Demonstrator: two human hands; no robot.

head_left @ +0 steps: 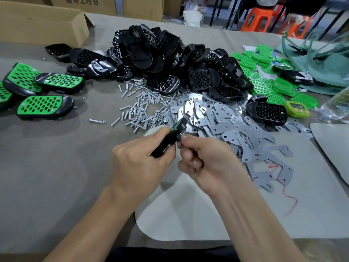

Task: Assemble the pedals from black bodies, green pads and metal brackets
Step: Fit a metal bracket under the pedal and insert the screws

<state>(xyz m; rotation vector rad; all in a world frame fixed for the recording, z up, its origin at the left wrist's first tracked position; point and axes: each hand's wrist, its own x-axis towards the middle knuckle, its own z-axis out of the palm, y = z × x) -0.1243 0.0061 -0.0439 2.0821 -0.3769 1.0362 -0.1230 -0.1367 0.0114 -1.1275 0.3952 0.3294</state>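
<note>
Hands meet at centre frame, above a white mat (188, 214) on the grey table (47, 167). L hand (139, 163) grips a part-built pedal (178, 129), fingers curled round its black body, pedal held edge-on and tilted up and away; a sliver of green pad shows along its top edge. R hand (204, 157) has fingers curled in, thumb & forefinger pinching at the pedal's near edge. Can't tell if sth small sits in that pinch.

Just beyond the hands: a loose heap of metal brackets (236, 125), flat grey plates w/ holes, spilling onto the mat. Left of those, a scatter of screws (143, 106) w/ nuts mixed in. Behind both, a big pile of black bodies (170, 53), mostly ribbed side up. Green pads (264, 72) lie in a heap at right, next to the pile, w/ a small green timer (297, 108) near them.

Far left: finished pedals (43, 105), green faces up, lying well apart from the hands. Cardboard box (37, 23) sits at the table's far left corner. Orange stool (262, 17) stands off the table in the bkgd.
</note>
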